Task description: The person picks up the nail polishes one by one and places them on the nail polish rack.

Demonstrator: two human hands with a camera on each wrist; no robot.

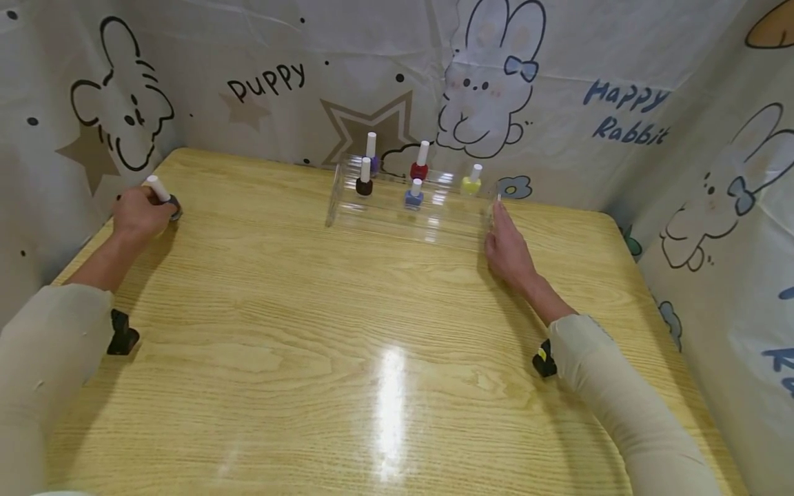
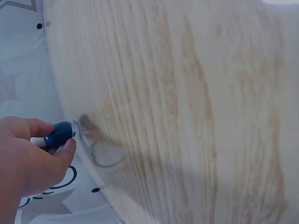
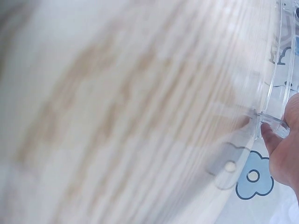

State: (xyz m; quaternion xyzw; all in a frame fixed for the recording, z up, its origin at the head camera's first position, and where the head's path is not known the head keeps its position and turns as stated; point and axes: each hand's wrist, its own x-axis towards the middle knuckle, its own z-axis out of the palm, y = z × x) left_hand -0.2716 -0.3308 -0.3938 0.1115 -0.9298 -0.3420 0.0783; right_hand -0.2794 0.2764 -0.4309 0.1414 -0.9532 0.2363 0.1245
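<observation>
At the far left of the table, my left hand (image 1: 138, 212) pinches a dark blue nail polish bottle (image 2: 60, 134) with a white cap. The bottle stands tilted, its base at or close to the tabletop. My right hand (image 1: 511, 251) holds the right end of a clear stepped display rack (image 1: 335, 200), thumb and fingers at its end panel (image 3: 273, 119). On the rack stand nail polish bottles with white caps: purple (image 1: 374, 164), black (image 1: 364, 186), red (image 1: 419, 170), light blue (image 1: 413, 198) and yellow (image 1: 471, 184).
The wood-grain table (image 1: 298, 331) has rounded back corners. A printed cloth (image 1: 384, 62) with rabbits, stars and lettering hangs behind it and at both sides. The rack stands near the back edge. Black wrist devices (image 1: 123, 334) sit by both sleeves.
</observation>
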